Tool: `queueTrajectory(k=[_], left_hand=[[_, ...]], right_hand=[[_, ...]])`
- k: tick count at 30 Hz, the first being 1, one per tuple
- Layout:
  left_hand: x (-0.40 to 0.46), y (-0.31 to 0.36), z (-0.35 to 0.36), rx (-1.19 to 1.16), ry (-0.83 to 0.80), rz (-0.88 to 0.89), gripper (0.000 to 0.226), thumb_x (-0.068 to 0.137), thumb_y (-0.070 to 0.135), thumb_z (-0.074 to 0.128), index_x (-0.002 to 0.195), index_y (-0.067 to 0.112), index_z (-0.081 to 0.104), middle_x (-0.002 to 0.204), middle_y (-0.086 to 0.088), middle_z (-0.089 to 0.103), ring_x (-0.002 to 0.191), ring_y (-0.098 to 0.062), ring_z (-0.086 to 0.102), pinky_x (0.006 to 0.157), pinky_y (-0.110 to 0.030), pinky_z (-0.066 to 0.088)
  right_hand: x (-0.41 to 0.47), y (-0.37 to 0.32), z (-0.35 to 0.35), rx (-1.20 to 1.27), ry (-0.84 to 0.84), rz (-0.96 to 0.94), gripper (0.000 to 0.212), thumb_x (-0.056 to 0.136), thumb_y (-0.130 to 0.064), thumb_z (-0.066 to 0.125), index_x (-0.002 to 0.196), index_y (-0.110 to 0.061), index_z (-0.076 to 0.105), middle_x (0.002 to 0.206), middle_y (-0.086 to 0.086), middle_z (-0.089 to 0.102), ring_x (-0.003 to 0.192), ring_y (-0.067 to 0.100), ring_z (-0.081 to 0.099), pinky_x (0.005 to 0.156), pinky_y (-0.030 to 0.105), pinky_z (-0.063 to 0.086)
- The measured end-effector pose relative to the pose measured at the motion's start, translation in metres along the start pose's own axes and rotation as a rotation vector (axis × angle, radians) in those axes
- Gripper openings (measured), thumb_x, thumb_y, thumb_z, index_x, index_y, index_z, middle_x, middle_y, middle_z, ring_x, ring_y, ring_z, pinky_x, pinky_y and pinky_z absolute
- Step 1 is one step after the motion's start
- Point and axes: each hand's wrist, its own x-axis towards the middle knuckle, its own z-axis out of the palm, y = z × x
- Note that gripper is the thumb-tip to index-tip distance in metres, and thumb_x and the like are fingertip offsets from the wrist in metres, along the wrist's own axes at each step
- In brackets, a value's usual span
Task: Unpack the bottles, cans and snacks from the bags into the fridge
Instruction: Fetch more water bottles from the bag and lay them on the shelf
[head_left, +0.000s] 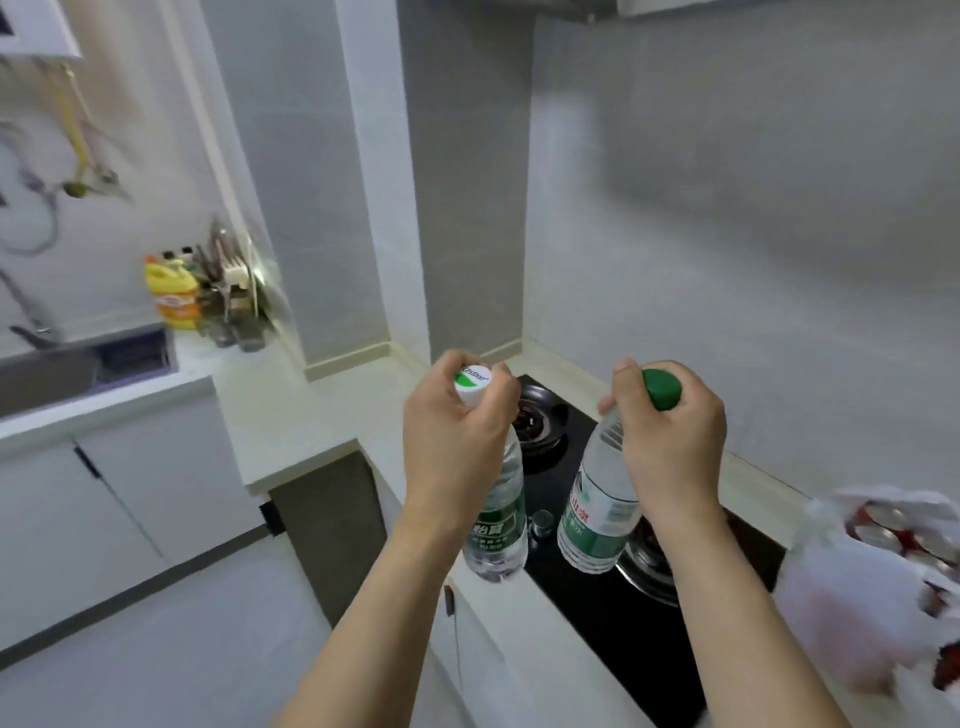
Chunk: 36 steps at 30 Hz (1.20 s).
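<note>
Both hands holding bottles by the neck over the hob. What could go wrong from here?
1. The left hand and right hand grip the white-capped bottle and green-capped bottle only near the caps; either may slip and fall onto the black gas hob.
2. The bottles hang close together and may knock each other.
3. With both hands full, the white bag beside the hob is unsteadied and might sag.

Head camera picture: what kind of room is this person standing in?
Most likely a small home kitchen. There is a black gas stove set into a pale countertop, a metal sink on the left, and a yellow detergent bottle beside a rack of utensils.
</note>
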Motion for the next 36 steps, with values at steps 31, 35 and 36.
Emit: queueTrajectory(k=[31, 35, 36], left_hand=[[-0.163, 0.05, -0.329, 0.588, 1.17, -0.036, 0.02, 0.091, 0.024, 0.064, 0.076, 0.011, 0.059, 0.065, -0.009, 0.067, 0.053, -0.015, 0.06, 0.046, -0.023, 0.047], [-0.222, 0.075, -0.361, 0.702, 1.357, -0.056, 0.022, 0.091, 0.025, 0.065, 0.074, 0.014, 0.056, 0.063, -0.008, 0.067, 0.049, -0.013, 0.057, 0.047, -0.027, 0.046], [-0.238, 0.082, -0.369, 0.724, 1.393, -0.062, 0.022, 0.091, 0.026, 0.064, 0.074, 0.014, 0.056, 0.063, -0.007, 0.067, 0.048, -0.012, 0.055, 0.047, -0.027, 0.045]], right_hand=[[-0.259, -0.186, 0.242, 0.646, -1.231, -0.092, 0.027, 0.091, -0.038, 0.057, 0.076, -0.017, 0.062, 0.065, -0.003, 0.067, 0.057, 0.001, 0.058, 0.059, 0.019, 0.044], [-0.326, -0.226, 0.238, 0.739, -1.412, -0.14, 0.031, 0.092, -0.039, 0.059, 0.077, -0.013, 0.064, 0.065, -0.002, 0.069, 0.056, 0.002, 0.057, 0.058, 0.021, 0.044], [-0.343, -0.236, 0.235, 0.765, -1.454, -0.14, 0.032, 0.092, -0.04, 0.059, 0.077, -0.012, 0.065, 0.065, -0.002, 0.069, 0.056, 0.002, 0.057, 0.058, 0.02, 0.043]])
